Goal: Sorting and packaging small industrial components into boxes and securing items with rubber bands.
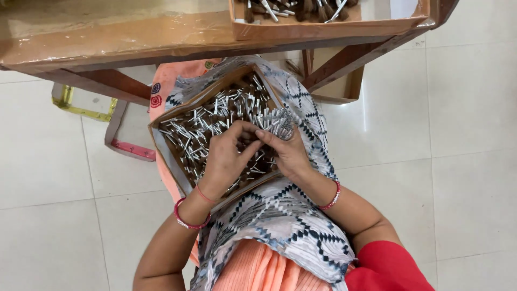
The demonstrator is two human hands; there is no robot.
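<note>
A shallow cardboard box [171, 161] rests on my lap over a patterned grey-and-white cloth [280, 215]. It is filled with several small silver metal tubes [204, 126] mixed with dark pieces. My left hand [225, 159] reaches into the middle of the box, fingers curled among the tubes. My right hand [286, 150] sits beside it at the box's right edge, holding a bunch of silver tubes [279, 119] fanned out from its fingers. The fingertips of both hands meet over the pile.
A wooden table [107, 37] stands in front of me, with a cardboard tray [334, 26] of similar silver and dark pieces on top. Under the table lie flat cardboard trays [126, 137] on the pale tiled floor [463, 134].
</note>
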